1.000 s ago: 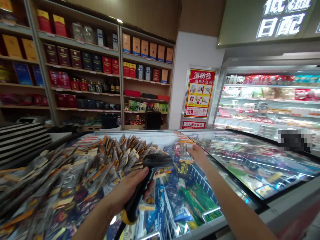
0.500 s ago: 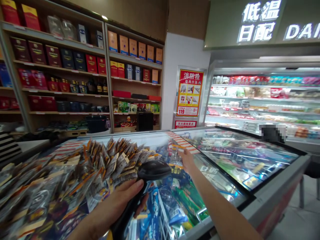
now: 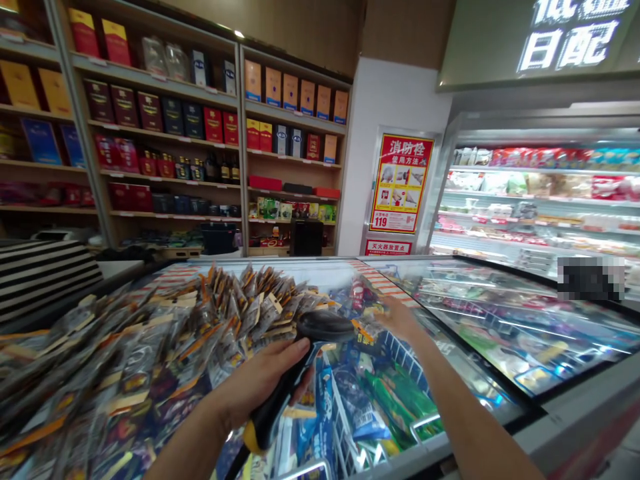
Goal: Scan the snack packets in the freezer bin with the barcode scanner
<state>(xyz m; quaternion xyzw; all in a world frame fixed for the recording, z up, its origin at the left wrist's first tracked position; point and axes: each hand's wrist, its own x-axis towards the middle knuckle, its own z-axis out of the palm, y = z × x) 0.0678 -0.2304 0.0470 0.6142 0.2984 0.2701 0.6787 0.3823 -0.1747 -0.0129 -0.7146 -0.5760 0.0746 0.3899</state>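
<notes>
My left hand point(image 3: 277, 370) is wrapped around the handle of a black barcode scanner point(image 3: 325, 327) with a yellow band low on its grip. The scanner head points right, toward my other hand. My right hand point(image 3: 395, 317) reaches over the freezer, blurred by motion, with its fingers at a small clear snack packet point(image 3: 367, 328) that has orange and yellow parts. The packet is smeared and partly hidden beside the scanner head. Left of the scanner, many similar packets point(image 3: 240, 300) stand and lie in overlapping rows.
Below my hands, wire baskets point(image 3: 425, 421) hold blue and green bags point(image 3: 400, 393) in the freezer. Its glass lid point(image 3: 500, 320) extends right. Shelves of boxed goods point(image 3: 190, 123) stand behind, and a lit chiller point(image 3: 540, 187) is at the far right. Black-and-white striped fabric point(image 3: 45, 277) lies left.
The view has turned left. My right hand has shifted, and the packet, earlier upright in front of the scanner, is now tilted and blurred. My left hand still holds the barcode scanner.
</notes>
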